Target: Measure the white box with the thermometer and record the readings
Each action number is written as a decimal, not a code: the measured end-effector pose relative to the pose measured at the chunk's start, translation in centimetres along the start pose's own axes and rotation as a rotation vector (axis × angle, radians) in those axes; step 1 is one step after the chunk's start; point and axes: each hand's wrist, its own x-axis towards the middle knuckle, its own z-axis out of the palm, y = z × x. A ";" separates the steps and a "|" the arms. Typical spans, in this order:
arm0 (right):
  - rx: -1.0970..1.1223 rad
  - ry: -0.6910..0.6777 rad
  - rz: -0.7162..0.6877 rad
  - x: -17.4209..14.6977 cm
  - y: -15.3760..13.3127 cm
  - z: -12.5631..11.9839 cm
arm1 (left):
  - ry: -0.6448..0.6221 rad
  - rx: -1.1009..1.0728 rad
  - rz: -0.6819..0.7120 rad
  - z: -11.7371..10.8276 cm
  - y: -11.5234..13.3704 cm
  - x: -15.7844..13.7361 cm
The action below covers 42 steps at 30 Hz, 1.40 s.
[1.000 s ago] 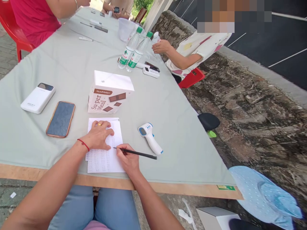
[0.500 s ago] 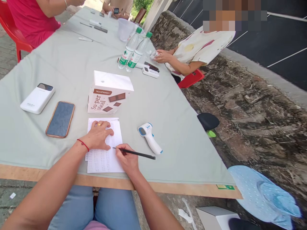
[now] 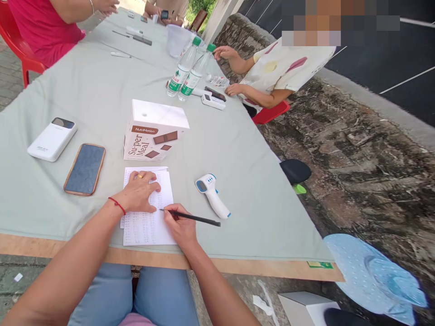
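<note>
Several columns of small handwriting cover a sheet of white paper (image 3: pixel 146 231), which overlaps another sheet near the table's front edge. My left hand (image 3: pixel 141 192) lies on the paper with its fingers spread, pressing it down. In my right hand (image 3: pixel 180 226) is a black pen (image 3: pixel 199 218), its tip at the paper close to my left thumb. Just behind the sheets stands a white and brown NutriMotion box (image 3: pixel 159 131). To the right of my right hand lies a white and blue infrared thermometer (image 3: pixel 213 196).
A smartphone (image 3: pixel 84 169) and a white power bank (image 3: pixel 52 139) lie on the left. Two water bottles (image 3: pixel 190 79) stand past the box, before a clear plastic basin (image 3: pixel 173 40). Co-workers sit around the table (image 3: pixel 254 199); a blue hat (image 3: pixel 370 271) is at the lower right.
My hands and the pen have hardly moved. The co-worker on the right has let go of a small bottle, now lying on the table, and parted their hands.
</note>
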 end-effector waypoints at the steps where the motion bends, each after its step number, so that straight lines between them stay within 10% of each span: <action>1: -0.001 0.001 0.003 0.0 0.0 0.0 | 0.000 -0.003 -0.001 0.0 0.0 0.0; 42: 0.020 0.065 0.020 -0.1 0.0 0.0 | -0.013 -0.002 -0.017 -0.3 0.1 -0.1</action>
